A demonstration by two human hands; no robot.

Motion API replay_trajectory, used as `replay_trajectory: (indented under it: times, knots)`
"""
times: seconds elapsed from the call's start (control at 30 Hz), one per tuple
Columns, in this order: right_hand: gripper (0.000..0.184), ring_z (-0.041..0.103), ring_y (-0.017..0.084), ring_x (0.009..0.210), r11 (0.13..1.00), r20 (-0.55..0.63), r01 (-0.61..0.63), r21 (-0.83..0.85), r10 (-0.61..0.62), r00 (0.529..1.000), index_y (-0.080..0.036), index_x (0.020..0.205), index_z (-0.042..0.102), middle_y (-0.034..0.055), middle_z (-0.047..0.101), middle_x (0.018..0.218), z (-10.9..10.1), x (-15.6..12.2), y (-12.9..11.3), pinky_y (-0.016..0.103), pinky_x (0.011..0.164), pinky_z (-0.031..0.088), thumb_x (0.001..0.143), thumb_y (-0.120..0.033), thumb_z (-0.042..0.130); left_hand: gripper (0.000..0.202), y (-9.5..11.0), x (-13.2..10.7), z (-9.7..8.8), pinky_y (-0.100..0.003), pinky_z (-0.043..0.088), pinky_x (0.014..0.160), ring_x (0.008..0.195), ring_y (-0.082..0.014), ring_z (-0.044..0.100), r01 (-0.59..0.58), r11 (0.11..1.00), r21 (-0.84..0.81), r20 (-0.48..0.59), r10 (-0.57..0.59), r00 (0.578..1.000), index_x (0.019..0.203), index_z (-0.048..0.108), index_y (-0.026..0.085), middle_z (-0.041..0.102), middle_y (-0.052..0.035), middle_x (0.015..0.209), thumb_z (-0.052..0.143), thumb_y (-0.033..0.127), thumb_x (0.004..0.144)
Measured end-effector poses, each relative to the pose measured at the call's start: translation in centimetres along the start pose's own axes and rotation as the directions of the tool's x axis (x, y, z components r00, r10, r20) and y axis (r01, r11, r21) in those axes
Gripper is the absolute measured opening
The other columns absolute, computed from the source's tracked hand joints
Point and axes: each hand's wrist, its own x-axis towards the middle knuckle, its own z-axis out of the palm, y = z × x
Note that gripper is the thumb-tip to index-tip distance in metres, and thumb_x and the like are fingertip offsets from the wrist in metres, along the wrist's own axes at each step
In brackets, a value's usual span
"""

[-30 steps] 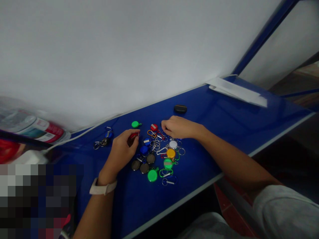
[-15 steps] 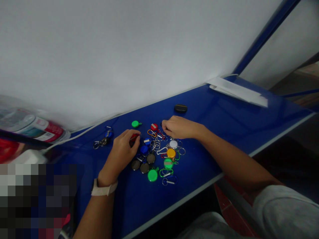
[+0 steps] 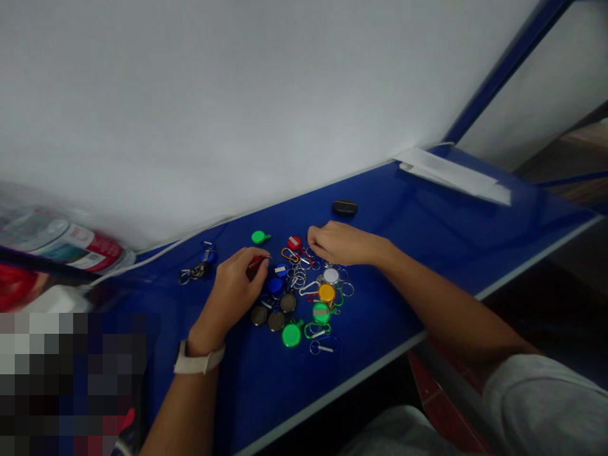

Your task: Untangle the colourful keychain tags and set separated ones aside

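My left hand (image 3: 240,273) is closed on a red badge reel (image 3: 256,261), most of it covered by my fingers. At the far side of the pile, my right hand (image 3: 332,242) has its fingers curled down against the table; whatever they hold is hidden. Close to those fingers lies another red badge reel (image 3: 294,242), with an orange carabiner (image 3: 289,255) beside it. Between my hands are blue reels (image 3: 276,287), dark round reels (image 3: 287,303), a white reel (image 3: 331,275), a yellow reel (image 3: 327,292), green reels (image 3: 291,335), split rings (image 3: 298,277) and several carabiners.
A lone green reel (image 3: 258,237) lies toward the wall. Left of my left hand is a small cluster with a blue reel (image 3: 208,256) and metal clips. A black oval case (image 3: 345,208) and white papers (image 3: 456,177) lie farther right. A labelled bottle (image 3: 85,244) borders the left side.
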Motion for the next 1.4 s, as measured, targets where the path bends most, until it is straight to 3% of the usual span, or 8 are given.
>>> replay_trajectory:
  times: [0.33, 0.5, 0.73, 0.9, 1.4]
  knots:
    - [0.017, 0.054, 0.016, 0.07, 0.948, -0.132, 0.092, 0.305, -0.054, 0.99, -0.014, 0.105, 0.056, 0.0049, 0.064, 0.079, 0.1, 0.0, -0.4, 0.029, 0.067, 0.033, 0.102, -0.028, 0.048, 0.018, 1.0, 0.1, -0.2, -0.031, 0.053, 0.083, 0.088, -0.0192, 0.07, 0.146, 0.965, -0.22, 0.059, -0.136, 0.989, 0.102, 0.071, 0.019, 0.075, -0.0043, 0.099, 0.06, 0.031, 0.096]
    - [0.008, 0.051, 0.012, 0.064, 0.835, -0.234, 0.162, 0.525, -0.041, 0.971, -0.015, 0.1, 0.054, -0.0006, 0.06, 0.073, 0.2, 0.2, -1.6, 0.026, 0.064, 0.035, 0.098, -0.023, 0.052, 0.02, 1.4, 0.1, -0.1, -0.032, 0.054, 0.081, 0.089, -0.0205, 0.07, 0.205, 0.92, -0.336, 0.114, -0.176, 0.978, 0.102, 0.072, 0.02, 0.075, -0.0049, 0.099, 0.062, 0.036, 0.095]
    - [0.008, 0.052, 0.01, 0.063, 0.601, -0.159, 0.024, 0.799, 0.171, 0.972, -0.016, 0.093, 0.056, -0.0012, 0.059, 0.071, 1.4, 0.9, -3.2, 0.025, 0.06, 0.04, 0.093, -0.023, 0.059, 0.018, 1.9, 0.0, 0.1, -0.031, 0.054, 0.08, 0.087, -0.0195, 0.068, 0.184, 0.905, -0.385, 0.094, -0.16, 0.983, 0.1, 0.071, 0.019, 0.073, -0.0049, 0.097, 0.062, 0.034, 0.095]
    - [0.009, 0.058, 0.012, 0.068, 0.527, -0.139, 0.002, 0.85, 0.221, 0.965, -0.015, 0.091, 0.058, 0.0019, 0.064, 0.076, 2.2, 1.4, -3.1, 0.026, 0.062, 0.043, 0.09, -0.022, 0.062, 0.017, 2.2, 0.0, 0.3, -0.03, 0.052, 0.077, 0.084, -0.0187, 0.067, 0.165, 0.906, -0.389, 0.1, -0.137, 0.986, 0.098, 0.071, 0.018, 0.073, -0.0046, 0.094, 0.062, 0.032, 0.095]
    - [0.008, 0.063, 0.012, 0.067, 0.515, -0.142, -0.026, 0.857, 0.283, 0.949, -0.016, 0.089, 0.059, 0.0019, 0.068, 0.074, 2.8, 1.5, -3.4, 0.024, 0.059, 0.045, 0.087, -0.021, 0.065, 0.016, 2.7, 0.2, 0.8, -0.029, 0.05, 0.072, 0.079, -0.018, 0.066, 0.154, 0.908, -0.389, 0.068, -0.138, 0.988, 0.095, 0.068, 0.018, 0.071, -0.0045, 0.088, 0.06, 0.032, 0.095]
